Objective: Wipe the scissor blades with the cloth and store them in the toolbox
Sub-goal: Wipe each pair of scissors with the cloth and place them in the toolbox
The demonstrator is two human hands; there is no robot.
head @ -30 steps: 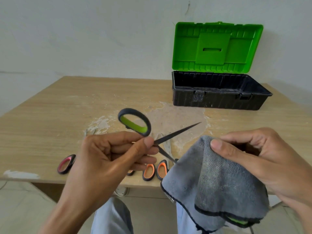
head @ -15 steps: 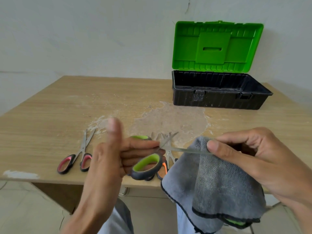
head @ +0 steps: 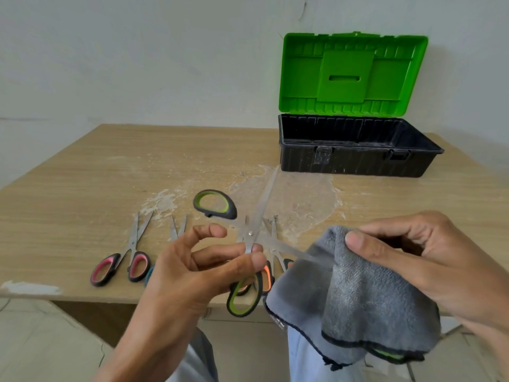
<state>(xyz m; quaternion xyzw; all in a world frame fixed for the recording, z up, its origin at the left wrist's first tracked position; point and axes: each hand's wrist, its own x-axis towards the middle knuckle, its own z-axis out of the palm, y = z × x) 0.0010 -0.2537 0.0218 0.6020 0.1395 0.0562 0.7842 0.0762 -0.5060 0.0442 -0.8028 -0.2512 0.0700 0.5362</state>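
- Steel scissors, green handles, splayed wide above near edge of table; toolbox well apart, lid up.
- L hand pinches near pivot; R hand grips cloth against one blade.
- Prob light, stiff, slick, sharp: hold pivot/handles.

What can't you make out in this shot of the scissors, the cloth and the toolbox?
All in the head view:
- One blade tip of the green scissors is hidden in the cloth the right hand grips.
- The toolbox floor is hidden by its front wall.
- The teal scissors handles are mostly behind the left hand.
- The orange scissors are largely behind the green pair and the cloth.
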